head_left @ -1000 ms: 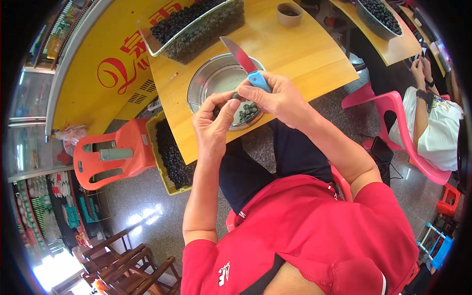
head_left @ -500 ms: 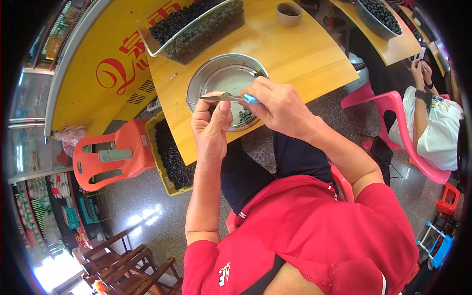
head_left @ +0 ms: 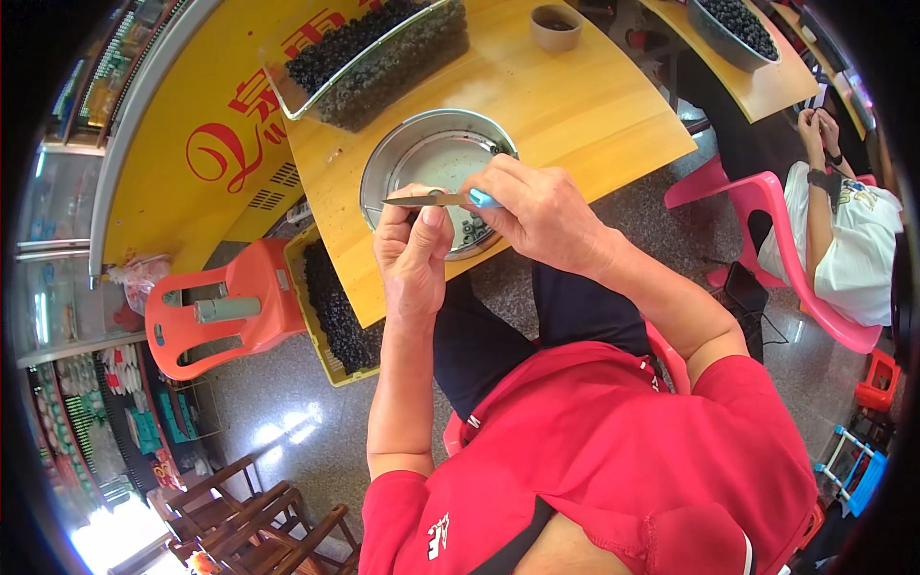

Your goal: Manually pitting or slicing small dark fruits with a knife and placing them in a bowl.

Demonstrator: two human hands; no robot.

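My right hand [head_left: 539, 213] is closed round the blue handle of a small knife [head_left: 420, 200]. Its blade points left and lies across the fingertips of my left hand [head_left: 412, 254]. The left thumb and fingers are pinched together; a small thing seems to be between them, mostly hidden by the blade and fingers. Both hands are over the near side of a round metal basin [head_left: 381, 165]. A few small dark pieces [head_left: 473, 228] lie in the basin, with more at its far right inside edge.
Beyond the basin on the wooden table [head_left: 594, 110] stand a clear tub [head_left: 331, 107] of small dark round pieces and a brown cup [head_left: 556, 38]. A yellow crate [head_left: 337, 378] and an orange chair [head_left: 259, 273] are at left. A person [head_left: 834, 244] sits at right on a pink chair [head_left: 797, 259].
The knife and both hands have moved very slightly, the blade shifting a little left and down. The view has shifted slightly. Both hands keep their grip.
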